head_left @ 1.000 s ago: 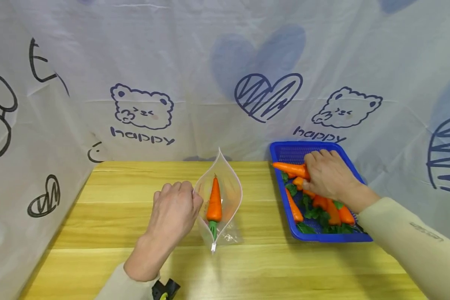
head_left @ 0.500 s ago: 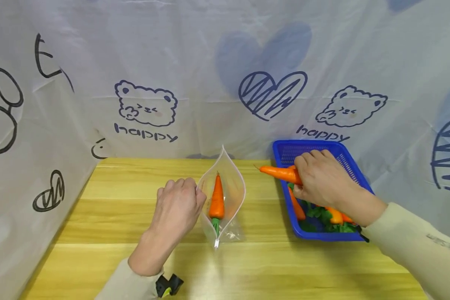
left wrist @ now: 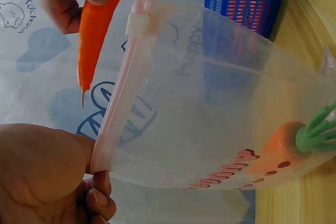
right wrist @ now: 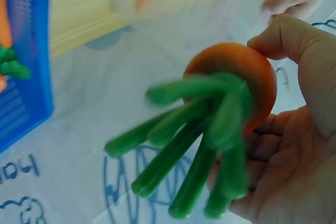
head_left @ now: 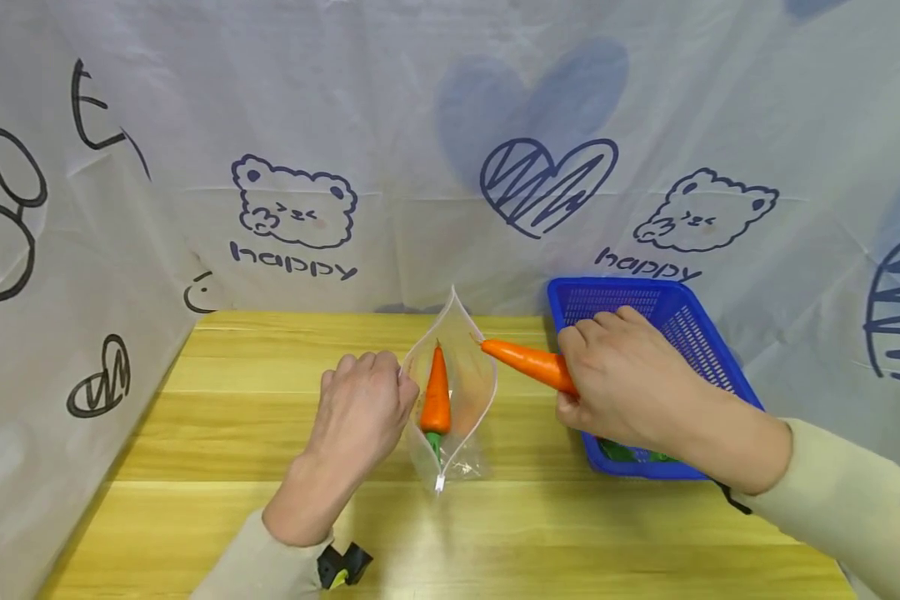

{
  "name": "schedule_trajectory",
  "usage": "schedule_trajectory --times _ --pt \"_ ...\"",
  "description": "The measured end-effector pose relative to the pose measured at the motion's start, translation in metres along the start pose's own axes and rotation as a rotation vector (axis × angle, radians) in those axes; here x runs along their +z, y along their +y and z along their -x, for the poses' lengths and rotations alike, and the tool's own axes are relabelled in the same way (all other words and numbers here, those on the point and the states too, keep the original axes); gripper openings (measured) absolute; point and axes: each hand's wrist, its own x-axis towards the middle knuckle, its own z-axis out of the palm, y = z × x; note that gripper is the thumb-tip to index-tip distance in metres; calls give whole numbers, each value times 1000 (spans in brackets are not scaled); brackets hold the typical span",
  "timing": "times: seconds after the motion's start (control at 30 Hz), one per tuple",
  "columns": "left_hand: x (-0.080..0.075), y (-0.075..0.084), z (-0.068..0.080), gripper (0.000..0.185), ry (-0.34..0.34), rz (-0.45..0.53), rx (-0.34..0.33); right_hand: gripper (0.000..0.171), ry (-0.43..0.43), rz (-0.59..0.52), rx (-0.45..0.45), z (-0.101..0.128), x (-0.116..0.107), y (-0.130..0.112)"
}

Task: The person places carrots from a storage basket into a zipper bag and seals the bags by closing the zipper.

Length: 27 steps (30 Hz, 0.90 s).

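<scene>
- Carrot (head_left: pixel 528 364), orange, is gripped in the right hand (head_left: pixel 615 387) by its thick end; its pointed tip aims left at the mouth of the bag (head_left: pixel 450 400) and sits just beside the bag's right edge.
- Seen from the right wrist, thumb and fingers (right wrist: pixel 294 45) curl round the carrot's top, and its green stalks (right wrist: pixel 194 140) stick out toward the camera.
- Left hand (head_left: pixel 363 412) pinches the bag's left rim, holding the mouth wide; the left wrist view shows fingers (left wrist: pixel 97 195) clamped on the pink zip strip (left wrist: pixel 118 103).
- Bag is clear plastic and stands upright on the desk (head_left: pixel 217 433), mouth facing up and toward the person.
- Second carrot (head_left: pixel 436 398) already lies inside the bag, tip up, green stalks at the bottom.
- Blue basket (head_left: pixel 667 312) sits on the desk to the right, just behind the right hand; green leaves (head_left: pixel 630 452) show at its near edge.
- White cloth (head_left: pixel 292 208) printed with bears, hearts and "happy" hangs behind and to the left.
</scene>
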Motion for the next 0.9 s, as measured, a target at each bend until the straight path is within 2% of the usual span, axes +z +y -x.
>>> schedule_trajectory --times 0.13,0.33,0.5,0.6,0.77,0.9 --pt "1 3 0 26 -2 1 8 35 -94 -32 39 -10 -9 -13" --pt "3 9 0 26 5 11 21 37 -284 -130 135 -24 -14 -28" --pt "5 15 0 24 -2 10 38 33 -519 -253 225 -43 -11 -37" --pt "6 19 0 23 -13 11 42 37 -651 -295 276 -59 -6 -39" --pt "9 24 -2 22 -8 -1 51 41 -746 -346 309 -83 6 -39" --pt "12 27 -3 24 -7 -3 54 40 -766 -408 320 -98 14 -34"
